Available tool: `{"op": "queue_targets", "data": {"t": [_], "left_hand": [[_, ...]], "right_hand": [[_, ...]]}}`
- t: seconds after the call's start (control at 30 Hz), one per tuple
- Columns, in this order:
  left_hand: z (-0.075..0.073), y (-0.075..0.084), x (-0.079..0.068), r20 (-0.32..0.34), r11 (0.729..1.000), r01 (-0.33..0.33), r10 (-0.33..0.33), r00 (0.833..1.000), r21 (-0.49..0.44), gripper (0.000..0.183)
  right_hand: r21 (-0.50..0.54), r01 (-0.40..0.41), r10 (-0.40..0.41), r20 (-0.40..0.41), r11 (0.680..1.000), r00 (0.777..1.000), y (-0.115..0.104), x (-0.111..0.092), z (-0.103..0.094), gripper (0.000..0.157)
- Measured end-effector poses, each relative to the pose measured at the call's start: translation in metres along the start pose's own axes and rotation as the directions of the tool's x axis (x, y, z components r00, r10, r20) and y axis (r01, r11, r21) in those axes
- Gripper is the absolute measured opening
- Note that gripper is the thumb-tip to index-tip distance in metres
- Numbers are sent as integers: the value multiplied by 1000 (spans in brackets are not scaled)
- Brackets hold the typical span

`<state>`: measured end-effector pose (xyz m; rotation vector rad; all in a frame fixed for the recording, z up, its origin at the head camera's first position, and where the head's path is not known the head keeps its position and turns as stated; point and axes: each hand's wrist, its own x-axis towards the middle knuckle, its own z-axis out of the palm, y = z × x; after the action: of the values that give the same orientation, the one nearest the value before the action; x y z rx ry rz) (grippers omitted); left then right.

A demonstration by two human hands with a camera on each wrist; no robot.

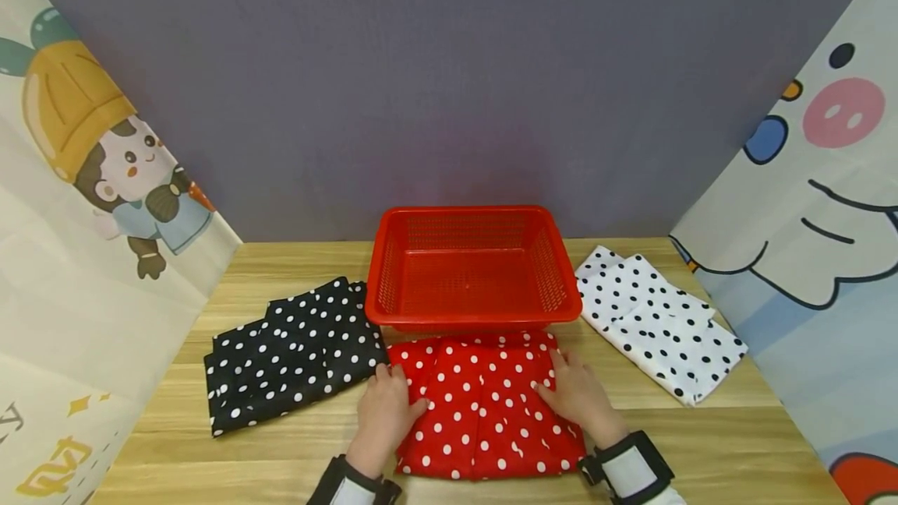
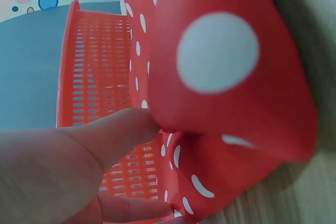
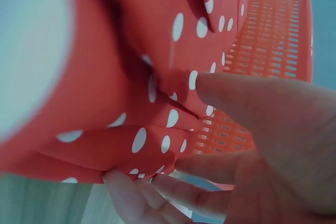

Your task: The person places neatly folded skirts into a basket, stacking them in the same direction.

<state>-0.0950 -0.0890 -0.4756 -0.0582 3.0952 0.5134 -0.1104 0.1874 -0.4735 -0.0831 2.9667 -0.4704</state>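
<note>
Fabric, red with white dots, lies lower centre, its left edge pinched by the left grip, its right by the right grip. Uneven pulling could unfold it or snag the basket just above.

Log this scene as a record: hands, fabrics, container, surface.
left_hand: left hand, grips left edge of red cloth
right_hand: right hand, grips right edge of red cloth
centre_fabric: folded red cloth with white polka dots
left_fabric: folded black cloth with white polka dots
right_fabric: folded white cloth with black polka dots
container: red rectangular perforated plastic basket, upright, just beyond the red cloth
surface: light wood-grain tabletop
</note>
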Motion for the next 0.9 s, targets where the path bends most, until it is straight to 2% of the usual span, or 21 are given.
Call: {"op": "queue_targets", "data": {"t": [0.2,0.37,0.67,0.9], "left_hand": [[0,2,3,14,999,-5,6,1000,-31,66],[2,4,4,14,999,7,-7,1000,-31,66],[6,7,4,-20,1000,7,-7,1000,-15,62],[11,9,2,-61,1000,-6,7,998,9,61]], "right_hand": [[35,-13,11,57,999,998,4,0,-2,68],[61,-13,9,64,998,998,3,-1,-4,66],[-37,-77,78,18,996,997,-10,-6,5,74],[-42,-100,99,-46,994,994,-13,-10,11,69]]}}
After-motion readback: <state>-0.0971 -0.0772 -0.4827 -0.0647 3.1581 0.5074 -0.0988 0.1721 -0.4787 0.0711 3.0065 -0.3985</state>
